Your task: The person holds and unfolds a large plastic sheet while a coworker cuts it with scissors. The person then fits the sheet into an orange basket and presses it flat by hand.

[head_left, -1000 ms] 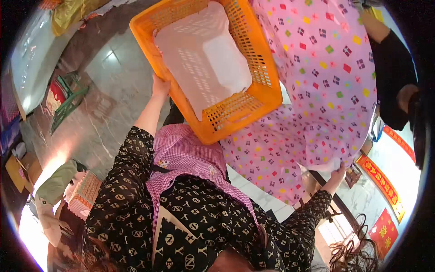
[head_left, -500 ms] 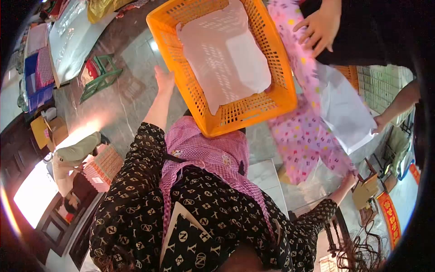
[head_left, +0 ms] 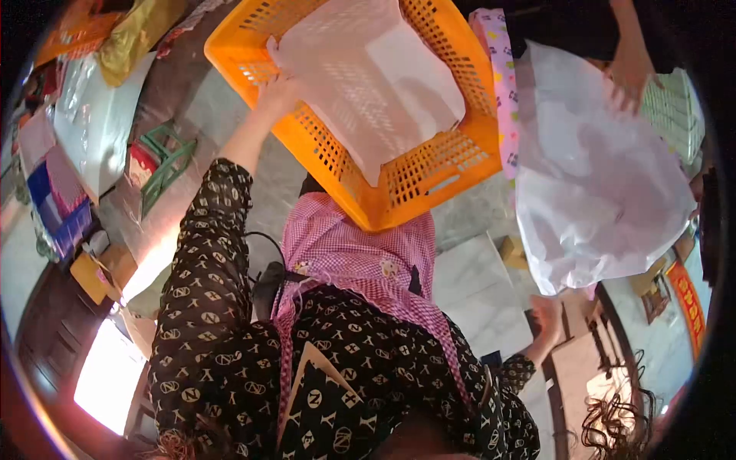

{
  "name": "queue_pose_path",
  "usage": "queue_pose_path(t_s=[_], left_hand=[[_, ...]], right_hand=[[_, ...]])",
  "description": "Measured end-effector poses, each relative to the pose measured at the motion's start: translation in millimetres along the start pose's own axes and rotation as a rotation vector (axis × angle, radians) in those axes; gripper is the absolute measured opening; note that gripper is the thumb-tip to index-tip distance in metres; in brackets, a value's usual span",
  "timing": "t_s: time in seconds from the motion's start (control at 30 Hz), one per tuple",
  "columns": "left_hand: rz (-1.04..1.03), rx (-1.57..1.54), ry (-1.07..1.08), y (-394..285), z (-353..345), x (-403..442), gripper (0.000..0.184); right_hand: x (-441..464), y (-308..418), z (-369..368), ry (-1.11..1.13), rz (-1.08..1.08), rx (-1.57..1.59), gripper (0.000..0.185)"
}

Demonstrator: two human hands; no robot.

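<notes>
My left hand (head_left: 277, 98) reaches over the left rim of the orange basket (head_left: 441, 182), its fingers blurred against the pale sheet lining (head_left: 368, 84); their grip is unclear. Below the lower edge of a translucent white plastic sheet (head_left: 598, 176) is my right hand (head_left: 547, 320). Its fingertips are smeared and partly hidden at that edge, so whether they hold it cannot be made out. A strip of pink printed plastic (head_left: 504, 84) shows between basket and white sheet.
Another person's hand (head_left: 629, 77) is at the white sheet's upper right. A green stool (head_left: 165, 165) stands at left, near a cardboard box (head_left: 90, 277) and a blue crate (head_left: 65, 218). Pale tabletop (head_left: 479, 287) shows below the basket. A red banner (head_left: 685, 303) is at far right.
My left hand has moved from beside the basket to over its rim. The printed plastic has drawn back to a narrow strip, and the white sheet has spread down toward my right hand.
</notes>
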State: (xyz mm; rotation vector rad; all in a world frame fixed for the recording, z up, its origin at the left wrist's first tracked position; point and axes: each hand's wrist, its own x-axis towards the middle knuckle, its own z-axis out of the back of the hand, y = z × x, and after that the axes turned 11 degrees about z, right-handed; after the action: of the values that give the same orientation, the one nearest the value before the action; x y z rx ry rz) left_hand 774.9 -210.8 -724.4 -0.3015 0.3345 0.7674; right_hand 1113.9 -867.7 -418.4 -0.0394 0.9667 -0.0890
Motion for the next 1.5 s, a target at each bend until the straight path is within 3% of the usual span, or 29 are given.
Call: queue_pose_path(t_s=[0.03,0.07,0.1,0.13,0.2,0.23,0.3,0.33,0.4,0.5,0.57,0.6,0.67,0.7,0.73,0.8,0.87,0.9,0.93,1.0,1.03,1.1,1.17,1.27,1.3,1.33,1.37,1.43,1.5], left_hand=[[-0.03,-0.008,0.017,8,-6,12,0.044],[-0.033,0.004,0.113,15,-1,24,0.04],[-0.033,0.016,0.202,20,8,36,0.037],[-0.058,0.058,0.211,19,26,39,0.035],[-0.073,0.006,0.258,24,38,51,0.035],[-0.068,0.032,0.314,24,49,55,0.034],[-0.104,0.043,0.222,39,39,59,0.036],[-0.107,0.079,0.186,40,47,54,0.038],[-0.125,0.137,0.169,53,57,55,0.041],[-0.212,0.294,0.191,79,62,69,0.043],[-0.318,0.343,0.227,65,60,76,0.041],[-0.336,0.35,0.231,67,49,88,0.041],[-0.328,0.575,0.271,75,11,113,0.036],[-0.44,0.724,0.386,74,-11,132,0.033],[-0.46,0.727,0.375,68,-33,145,0.033],[-0.602,0.846,0.46,68,-65,172,0.03],[-0.644,0.873,0.501,67,-70,172,0.034],[-0.69,0.82,0.49,74,-87,177,0.031],[-0.737,0.767,0.476,79,-100,183,0.03],[-0.677,0.766,0.609,82,-121,191,0.038],[-0.594,0.787,0.727,84,-121,190,0.049],[-0.576,0.834,0.788,81,-115,189,0.05],[-0.555,0.872,0.84,80,-112,193,0.052],[-0.383,0.662,0.914,78,-88,205,0.056],[-0.27,0.322,0.925,66,-58,203,0.054],[-0.305,0.081,0.835,74,-58,210,0.057],[-0.367,-0.143,0.75,82,-60,219,0.062],[-0.57,-0.277,0.595,103,-86,254,0.068],[-0.376,-0.531,0.654,90,-83,266,0.068]], right_hand=[[-1,-10,-32,0.136,-0.275,0.366,0.025],[-27,45,-69,0.344,-0.02,0.291,0.027],[-15,50,-120,0.444,-0.046,0.356,0.025],[-33,115,-147,0.541,0.073,0.758,0.026],[-35,223,-176,0.488,0.512,0.337,0.041],[-3,233,-202,0.463,0.714,0.412,0.043],[30,311,-201,0.392,0.97,0.406,0.044],[42,339,-205,0.267,0.954,0.494,0.036],[93,378,-229,0.255,1.128,0.465,0.041],[120,418,-282,0.235,1.026,0.475,0.044],[142,402,-329,0.156,1.01,0.101,0.045],[158,396,-361,0.15,0.997,0.116,0.045],[189,370,-441,-0.239,1.332,-0.153,0.043],[202,360,-467,-0.241,1.32,-0.144,0.043],[213,345,-489,0.069,1.042,0.375,0.041],[225,355,-511,0.362,0.698,0.897,0.039],[215,359,-504,0.046,1.043,0.153,0.035],[220,362,-511,0.057,1.034,0.165,0.035],[227,365,-517,0.203,0.634,0.703,0.036],[241,370,-518,0.296,0.286,1.103,0.039],[240,389,-499,0.296,0.348,1.083,0.042],[227,442,-447,0.307,0.423,1.098,0.047],[212,496,-445,0.255,0.383,1.688,0.049],[196,568,-418,0.504,0.63,1.239,0.047],[200,585,-400,0.571,0.72,1.185,0.044],[205,599,-380,0.605,0.792,1.138,0.045],[209,603,-365,0.594,0.863,1.069,0.045],[214,597,-340,0.536,0.968,0.924,0.047],[217,570,-336,0.453,0.995,0.756,0.049]])
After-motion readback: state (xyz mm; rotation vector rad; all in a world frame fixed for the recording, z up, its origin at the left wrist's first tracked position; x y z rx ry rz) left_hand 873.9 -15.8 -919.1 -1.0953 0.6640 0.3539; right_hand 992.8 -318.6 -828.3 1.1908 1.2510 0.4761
